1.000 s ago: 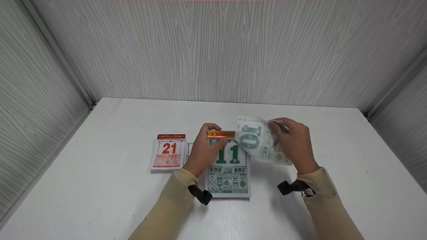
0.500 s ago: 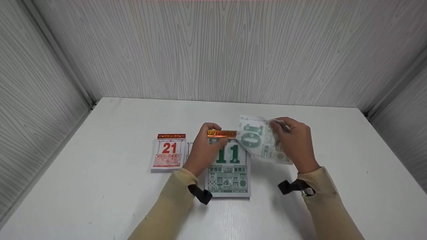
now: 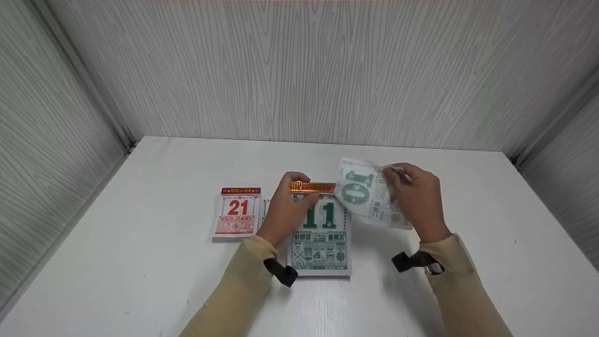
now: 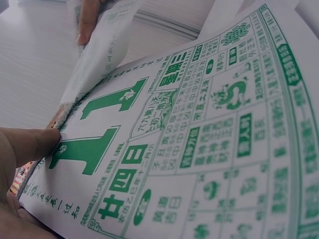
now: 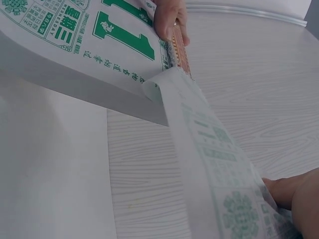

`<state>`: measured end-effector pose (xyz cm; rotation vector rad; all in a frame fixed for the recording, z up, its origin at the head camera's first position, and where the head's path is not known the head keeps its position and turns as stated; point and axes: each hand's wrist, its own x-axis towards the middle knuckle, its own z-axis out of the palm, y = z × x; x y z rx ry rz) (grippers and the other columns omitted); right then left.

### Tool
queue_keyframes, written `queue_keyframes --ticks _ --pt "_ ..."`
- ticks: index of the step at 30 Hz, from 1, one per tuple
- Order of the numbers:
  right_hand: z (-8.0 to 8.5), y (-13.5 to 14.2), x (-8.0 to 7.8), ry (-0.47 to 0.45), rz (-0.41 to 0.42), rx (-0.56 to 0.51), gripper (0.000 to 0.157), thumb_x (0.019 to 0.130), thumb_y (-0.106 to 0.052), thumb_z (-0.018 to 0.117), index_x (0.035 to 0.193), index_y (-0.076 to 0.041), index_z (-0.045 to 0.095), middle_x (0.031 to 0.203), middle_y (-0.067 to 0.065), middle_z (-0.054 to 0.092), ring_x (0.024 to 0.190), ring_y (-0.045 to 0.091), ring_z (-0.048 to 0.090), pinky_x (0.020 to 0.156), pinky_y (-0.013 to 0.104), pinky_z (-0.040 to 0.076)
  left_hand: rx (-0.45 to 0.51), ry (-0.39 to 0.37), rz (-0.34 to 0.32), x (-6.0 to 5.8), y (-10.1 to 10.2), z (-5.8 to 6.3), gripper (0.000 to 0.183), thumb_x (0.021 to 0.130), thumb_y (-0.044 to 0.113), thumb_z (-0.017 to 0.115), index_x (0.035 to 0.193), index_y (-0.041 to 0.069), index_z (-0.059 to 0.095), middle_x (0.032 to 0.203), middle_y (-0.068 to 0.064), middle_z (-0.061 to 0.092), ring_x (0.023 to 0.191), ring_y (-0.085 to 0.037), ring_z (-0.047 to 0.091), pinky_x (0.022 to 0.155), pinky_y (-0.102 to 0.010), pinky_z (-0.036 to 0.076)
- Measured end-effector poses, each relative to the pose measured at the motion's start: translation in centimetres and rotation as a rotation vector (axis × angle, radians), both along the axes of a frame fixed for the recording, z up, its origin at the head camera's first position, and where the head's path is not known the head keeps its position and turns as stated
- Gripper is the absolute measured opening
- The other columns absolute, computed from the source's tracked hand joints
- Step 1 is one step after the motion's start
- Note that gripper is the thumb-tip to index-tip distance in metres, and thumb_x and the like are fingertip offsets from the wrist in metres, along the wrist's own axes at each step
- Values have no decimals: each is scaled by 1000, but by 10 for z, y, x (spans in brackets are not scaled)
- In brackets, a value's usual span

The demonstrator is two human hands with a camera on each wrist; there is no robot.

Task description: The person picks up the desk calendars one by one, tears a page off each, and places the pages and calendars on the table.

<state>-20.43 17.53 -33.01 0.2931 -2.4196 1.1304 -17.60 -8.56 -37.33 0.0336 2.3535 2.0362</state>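
A thick tear-off calendar (image 3: pixel 319 250) with a green 11 on its top page lies in front of me. My left hand (image 3: pixel 289 210) grips its head, the thumb pressing just below the orange binding strip (image 3: pixel 313 187). Between thumb and fingers my right hand (image 3: pixel 419 199) pinches a loose-hanging page (image 3: pixel 358 187) with a green 10, turned sideways. Seen from the right wrist, this page (image 5: pixel 199 144) still meets the calendar at the strip's right end, where its corner curls. The fingertips behind the calendar are partly hidden.
To the left lies a smaller calendar (image 3: pixel 237 214) with a red 21 and a red header. Part of another printed paper (image 3: pixel 266 208) shows between it and my left hand. The white table (image 3: pixel 140 281) ends at a wood-grain back wall (image 3: pixel 299 70).
My right hand has shifted slightly right and up, drawing the 10 page further along the strip. More of the orange strip is bare. The left hand stays put.
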Motion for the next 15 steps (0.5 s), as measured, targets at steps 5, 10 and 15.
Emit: queue_keyframes --ticks 5,10,15 --pt "0 1 -1 -7 -22 4 19 101 -17 68 107 -2 79 106 12 77 96 20 74 89 25 55 13 7 -7 -1 0 -1 38 100 28 69 132 27 47 114 -8 68 87 -23 75 74 -37 62" --pt "0 3 -1 -2 -41 -8 20 102 -18 67 107 -3 79 102 11 78 83 17 71 74 11 48 25 13 -8 -1 -1 -2 40 100 26 70 133 23 47 116 -9 66 87 -24 74 73 -37 62" --pt "0 3 -1 2 -43 -13 21 102 -20 67 106 -4 80 101 9 78 78 17 69 70 13 48 32 15 -4 -1 -2 -1 39 100 28 70 132 25 48 115 -9 67 87 -24 74 73 -38 62"
